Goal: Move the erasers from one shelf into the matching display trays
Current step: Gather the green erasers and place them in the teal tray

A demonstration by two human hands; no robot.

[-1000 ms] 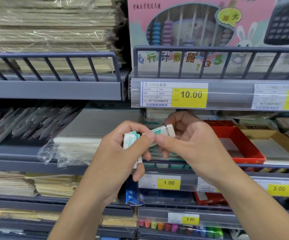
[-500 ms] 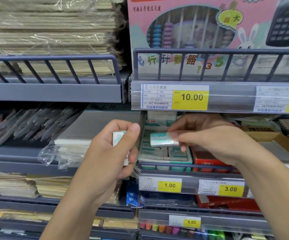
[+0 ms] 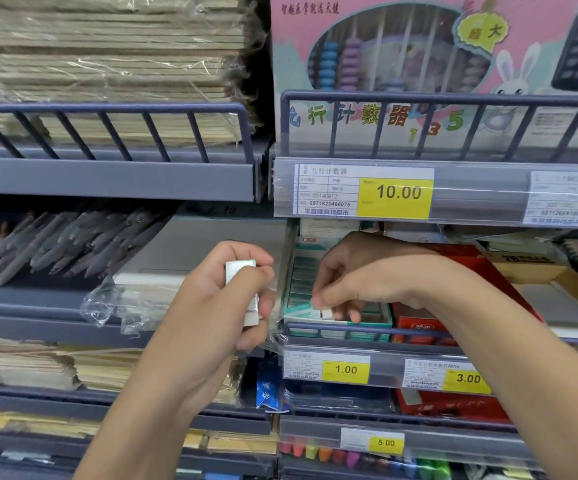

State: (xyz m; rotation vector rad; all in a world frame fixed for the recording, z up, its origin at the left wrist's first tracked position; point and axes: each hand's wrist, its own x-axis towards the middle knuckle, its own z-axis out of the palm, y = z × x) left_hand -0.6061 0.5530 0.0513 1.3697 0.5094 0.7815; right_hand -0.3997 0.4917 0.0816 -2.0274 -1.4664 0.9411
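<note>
Setting an eraser [image 3: 318, 311] down into the front row of the teal tray [image 3: 386, 315], the right hand [image 3: 367, 282] has its fingers curled over and pinching the piece by its end, so it can slot in flat beside the rows already lying under the palm. The tray sits on the shelf directly below that hand, behind the shelf rail [image 3: 367, 332], and the hand reaches over the rail from above, probably because the rail blocks a straight push from the front. Just to the right of the hand is a red box [image 3: 419, 322]; below the tray hangs the 1.00 price tag [image 3: 345, 370], which seems to mark this slot.

The left hand [image 3: 218, 306] waits just left of the tray, fingers wrapped around a small stack of spare erasers [image 3: 242, 289] held upright against the palm. Keeping them close likely lets the right hand take the next one without a long reach.

Half a second earlier the right hand carried its eraser in the air above the tray; now it has dropped to the tray's front edge. A second ago both hands met in front of the shelf, passing that eraser across. The left hand has hardly shifted since.
</note>
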